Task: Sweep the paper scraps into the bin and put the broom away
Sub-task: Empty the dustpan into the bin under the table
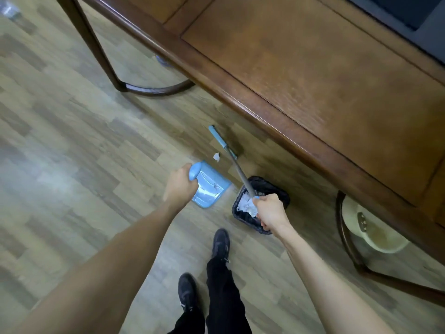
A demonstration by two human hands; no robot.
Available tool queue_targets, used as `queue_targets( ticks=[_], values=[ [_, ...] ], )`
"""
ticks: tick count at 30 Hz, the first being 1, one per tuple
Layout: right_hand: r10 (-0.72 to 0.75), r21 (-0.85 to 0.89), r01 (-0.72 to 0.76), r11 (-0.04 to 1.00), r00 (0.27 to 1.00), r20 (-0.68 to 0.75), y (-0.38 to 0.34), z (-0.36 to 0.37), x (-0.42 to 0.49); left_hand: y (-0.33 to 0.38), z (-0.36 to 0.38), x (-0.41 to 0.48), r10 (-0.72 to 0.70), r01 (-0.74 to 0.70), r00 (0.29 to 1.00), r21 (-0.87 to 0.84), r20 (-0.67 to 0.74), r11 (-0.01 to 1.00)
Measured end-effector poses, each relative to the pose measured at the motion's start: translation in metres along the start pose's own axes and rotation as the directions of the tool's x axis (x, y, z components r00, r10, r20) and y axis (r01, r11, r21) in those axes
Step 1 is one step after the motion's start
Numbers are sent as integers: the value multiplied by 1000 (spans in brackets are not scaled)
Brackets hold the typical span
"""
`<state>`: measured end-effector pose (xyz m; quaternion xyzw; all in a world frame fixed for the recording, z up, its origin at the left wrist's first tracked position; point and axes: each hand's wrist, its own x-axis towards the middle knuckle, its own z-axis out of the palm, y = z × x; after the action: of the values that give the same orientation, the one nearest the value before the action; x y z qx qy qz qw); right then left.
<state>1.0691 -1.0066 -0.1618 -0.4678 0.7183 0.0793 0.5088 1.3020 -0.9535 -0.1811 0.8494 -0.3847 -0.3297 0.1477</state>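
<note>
Your left hand (179, 186) is closed around the rounded top of the blue dustpan (209, 186) handle; the pan sits low over the wood-look floor (72, 141), whether it touches the floor you can't tell. Your right hand (271, 210) is wrapped around the upper end of the broom (231, 155) shaft, directly above the bin (261, 203). The broom slants away from you, its blue head down on the floor close to the front edge of the desk (313, 80). One white paper scrap (216, 157) lies on the floor between the broom head and the dustpan, just beside both. The bin has a black liner and stands just off the desk's front edge, right of the dustpan; crumpled white paper shows inside. Your black shoes (220, 244) stand just short of the bin. A pale stool (370, 227) sits under the desk at the right.
</note>
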Motion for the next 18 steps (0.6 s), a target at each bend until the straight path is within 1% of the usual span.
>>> queue_targets(
  ticks=[1,3,5,6,9,11,15,18],
  values=[
    [-25,-52,24,998,999,-21,-2,4,3,-1,1,-2,-7,7,1000,3,-18,1000],
    [-74,-154,66,986,996,-49,-6,13,12,-3,5,-5,-67,65,995,-27,-80,998],
    [-84,-223,74,972,996,-39,-8,22,23,-5,10,-10,-148,141,980,-60,-134,988],
    [-80,-241,71,968,996,-27,-10,25,26,-5,12,-13,-157,151,978,-55,-138,987],
    [-35,-233,47,971,998,53,-14,26,25,-11,20,-19,-105,105,988,-5,-112,994],
    [-13,-258,39,965,995,102,-14,21,18,-15,22,-20,-103,102,988,-17,-119,995],
    [-2,-296,56,954,983,181,-12,11,-4,-20,22,-19,-142,136,983,-52,-119,989],
    [17,-325,70,943,966,258,-6,6,-29,-21,17,-27,-108,101,985,-58,-132,993]
  ],
)
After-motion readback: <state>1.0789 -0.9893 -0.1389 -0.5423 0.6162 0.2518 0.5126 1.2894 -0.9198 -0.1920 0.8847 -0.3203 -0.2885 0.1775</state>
